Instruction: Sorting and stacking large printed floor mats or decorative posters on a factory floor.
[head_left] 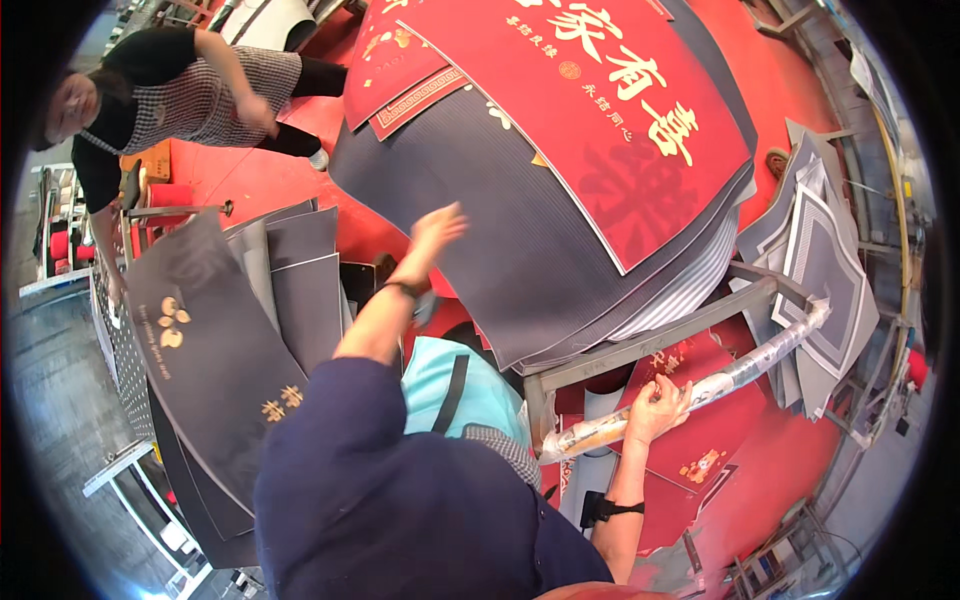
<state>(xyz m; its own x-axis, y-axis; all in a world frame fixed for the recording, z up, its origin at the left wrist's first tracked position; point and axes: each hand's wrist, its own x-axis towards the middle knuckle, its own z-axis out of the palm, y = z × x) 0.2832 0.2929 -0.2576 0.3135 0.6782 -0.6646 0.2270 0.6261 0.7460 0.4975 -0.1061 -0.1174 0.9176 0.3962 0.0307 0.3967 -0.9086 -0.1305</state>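
Note:
My left hand (438,228) hovers over the dark grey ribbed mats (540,260) on the big stack. It holds nothing; its fingers look stretched out, though slightly blurred. My right hand (656,410) is curled round the cart handle (745,372), a bar wrapped in clear film and tape, joined to a grey metal frame (660,328). Red mats (640,110) with gold and white characters lie on top of the grey ones. A smaller red mat (405,85) with a patterned border sits at the stack's far left.
At the left, a co-worker (215,90) in a checked apron stands beside a pile of dark mats (205,350). Red mats (690,430) lie beneath the handle. More grey bordered mats (825,270) lean at the right. A turquoise cloth (460,390) is close to my body.

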